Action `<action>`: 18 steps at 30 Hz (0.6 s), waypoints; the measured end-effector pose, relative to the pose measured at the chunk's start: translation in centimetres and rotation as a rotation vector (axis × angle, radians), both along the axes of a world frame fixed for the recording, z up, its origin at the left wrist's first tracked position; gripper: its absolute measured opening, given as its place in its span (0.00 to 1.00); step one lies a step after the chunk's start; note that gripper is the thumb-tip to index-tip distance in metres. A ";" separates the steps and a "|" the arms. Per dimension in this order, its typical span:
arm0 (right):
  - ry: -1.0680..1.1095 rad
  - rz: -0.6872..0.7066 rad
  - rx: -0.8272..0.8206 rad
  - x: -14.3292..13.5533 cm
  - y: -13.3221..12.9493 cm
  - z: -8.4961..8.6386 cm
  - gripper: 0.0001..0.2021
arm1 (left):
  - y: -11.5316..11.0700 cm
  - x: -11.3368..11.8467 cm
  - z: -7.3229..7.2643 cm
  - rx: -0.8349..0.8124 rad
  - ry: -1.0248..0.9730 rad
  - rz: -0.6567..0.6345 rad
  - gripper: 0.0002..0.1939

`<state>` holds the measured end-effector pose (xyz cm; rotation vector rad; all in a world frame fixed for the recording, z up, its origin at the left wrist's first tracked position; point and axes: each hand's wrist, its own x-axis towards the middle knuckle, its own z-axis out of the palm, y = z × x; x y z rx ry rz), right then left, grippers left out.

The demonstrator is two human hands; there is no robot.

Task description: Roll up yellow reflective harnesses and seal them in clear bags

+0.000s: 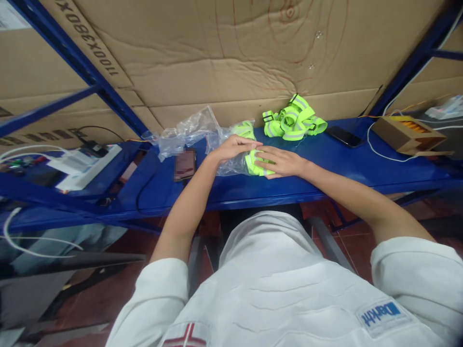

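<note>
Two bundles meet at my hands over the blue table. My left hand [231, 147] holds a clear plastic bag [231, 166], its fingers stretched toward the right. Beneath my right hand [284, 161] is a folded neon-yellow reflective strap [253, 164] with grey stripes; the fingers lie over it and press it at the bag's side. More neon material [244, 129] shows through the bag behind my left hand. My thumbs and the bag's mouth are partly hidden. Farther back lies a loose heap of reflective straps [294, 120] with black buckles.
Empty clear bags [191, 130] and a dark phone-like object [185, 165] lie left on the blue table [231, 195]. A black phone [344, 137] and an open cardboard box [408, 134] are on the right. A white power strip [90, 166] stands left. Cardboard [202, 72] backs the table.
</note>
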<state>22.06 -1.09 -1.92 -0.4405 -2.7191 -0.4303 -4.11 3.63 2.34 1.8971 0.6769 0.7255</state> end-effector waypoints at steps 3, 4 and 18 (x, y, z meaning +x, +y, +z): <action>0.069 0.031 0.076 0.3 0.6 -0.4 0.28 | -0.3 0.8 -0.2 0.074 0.034 -0.011 0.34; 0.119 0.024 0.079 0.4 0.8 -0.5 0.28 | -0.4 1.1 -0.2 0.120 0.053 -0.018 0.36; 0.472 -0.166 -0.450 -0.4 1.0 -1.0 0.30 | 0.2 0.6 -1.6 0.385 0.465 -0.088 0.62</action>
